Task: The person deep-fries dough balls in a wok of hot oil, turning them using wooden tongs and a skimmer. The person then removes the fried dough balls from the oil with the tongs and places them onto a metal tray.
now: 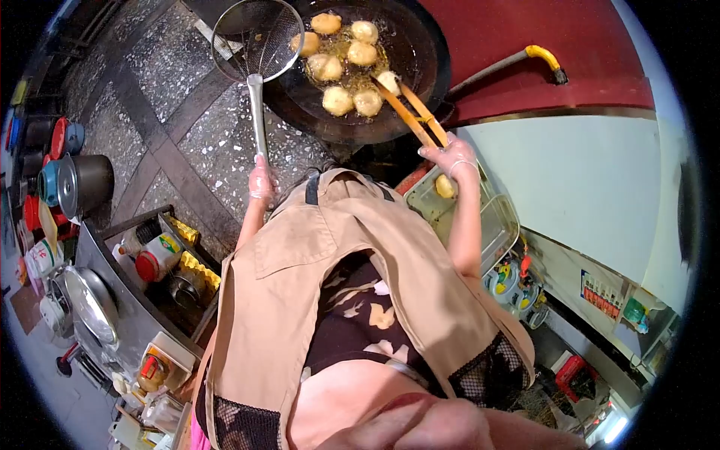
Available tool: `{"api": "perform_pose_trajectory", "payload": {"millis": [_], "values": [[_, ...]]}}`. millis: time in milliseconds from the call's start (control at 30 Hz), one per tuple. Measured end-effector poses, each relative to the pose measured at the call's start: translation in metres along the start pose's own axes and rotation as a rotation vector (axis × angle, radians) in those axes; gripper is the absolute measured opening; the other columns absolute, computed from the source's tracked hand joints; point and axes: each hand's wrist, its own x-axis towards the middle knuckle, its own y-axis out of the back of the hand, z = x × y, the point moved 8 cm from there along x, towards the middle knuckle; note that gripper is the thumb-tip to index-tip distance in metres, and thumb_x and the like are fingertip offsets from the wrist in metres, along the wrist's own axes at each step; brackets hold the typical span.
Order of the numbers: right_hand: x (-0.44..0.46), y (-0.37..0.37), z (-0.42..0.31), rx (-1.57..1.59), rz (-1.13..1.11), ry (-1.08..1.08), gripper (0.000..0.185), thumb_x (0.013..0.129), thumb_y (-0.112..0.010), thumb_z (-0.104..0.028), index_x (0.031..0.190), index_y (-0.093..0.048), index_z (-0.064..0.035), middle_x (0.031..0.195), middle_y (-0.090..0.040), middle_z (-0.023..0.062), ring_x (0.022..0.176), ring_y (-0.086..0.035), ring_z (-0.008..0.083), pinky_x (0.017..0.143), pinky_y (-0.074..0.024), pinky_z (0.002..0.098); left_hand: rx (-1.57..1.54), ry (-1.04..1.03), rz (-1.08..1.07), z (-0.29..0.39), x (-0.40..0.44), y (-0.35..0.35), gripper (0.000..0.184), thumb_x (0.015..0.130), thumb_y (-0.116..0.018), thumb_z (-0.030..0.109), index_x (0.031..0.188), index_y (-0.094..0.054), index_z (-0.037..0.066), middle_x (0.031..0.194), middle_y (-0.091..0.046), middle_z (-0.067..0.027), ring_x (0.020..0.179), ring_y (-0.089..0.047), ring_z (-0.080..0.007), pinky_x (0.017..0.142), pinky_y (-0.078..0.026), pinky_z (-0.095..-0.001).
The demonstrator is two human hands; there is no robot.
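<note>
My left hand (261, 184), in a clear plastic glove, is closed round the metal handle of a wire mesh strainer (257, 37). The strainer overlaps the left rim of a dark wok (420, 45). Several round pale-golden dough pieces (325, 67) lie in bubbling oil in the wok. Also gloved, my right hand (452, 156) grips long wooden tongs (414, 118) reaching over the wok's lower right. Their tips are at a pale dough piece (388, 82); whether they squeeze it I cannot tell. One golden piece (445, 187) sits in a tray (480, 225) beside my right wrist.
A yellow-ended pipe (543, 57) runs along the red surface (480, 30) right of the wok. At the left stand a dark pot (94, 184), a metal counter (131, 307) with a round lid (90, 304), and a drawer holding a red-lidded jar (154, 261). A pale panel (562, 195) spans the right.
</note>
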Motion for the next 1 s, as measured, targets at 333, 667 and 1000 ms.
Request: {"api": "perform_pose_trajectory", "payload": {"millis": [333, 667, 1000], "values": [[-0.002, 0.012, -0.029, -0.249, -0.002, -0.201, 0.066, 0.066, -0.071, -0.043, 0.113, -0.05, -0.0016, 0.116, -0.054, 0.0164, 0.107, -0.053, 0.0275, 0.087, -0.0448, 0.0366, 0.001, -0.006, 0.018, 0.003, -0.003, -0.001, 0.064, 0.083, -0.037, 0.064, 0.057, -0.049, 0.007, 0.044, -0.041, -0.0014, 0.034, -0.04, -0.014, 0.034, -0.032, -0.0284], [0.035, -0.004, -0.047, -0.317, -0.161, -0.121, 0.051, 0.073, -0.062, -0.043, 0.107, -0.061, -0.0047, 0.112, -0.058, 0.013, 0.103, -0.056, 0.0258, 0.087, -0.0454, 0.0345, 0.021, -0.003, 0.012, 0.002, -0.001, 0.002, 0.065, 0.081, -0.039, 0.066, 0.059, -0.052, 0.006, 0.045, -0.043, -0.0025, 0.035, -0.041, -0.015, 0.034, -0.033, -0.0291], [0.056, 0.024, -0.027, -0.182, -0.028, -0.208, 0.056, 0.074, -0.06, -0.048, 0.11, -0.059, -0.0044, 0.116, -0.055, 0.0151, 0.107, -0.054, 0.0282, 0.09, -0.0433, 0.0358, 0.024, 0.016, 0.037, 0.005, -0.004, 0.002, 0.065, 0.083, -0.038, 0.064, 0.057, -0.051, 0.005, 0.045, -0.043, -0.0032, 0.035, -0.041, -0.0153, 0.034, -0.032, -0.0296]]}}
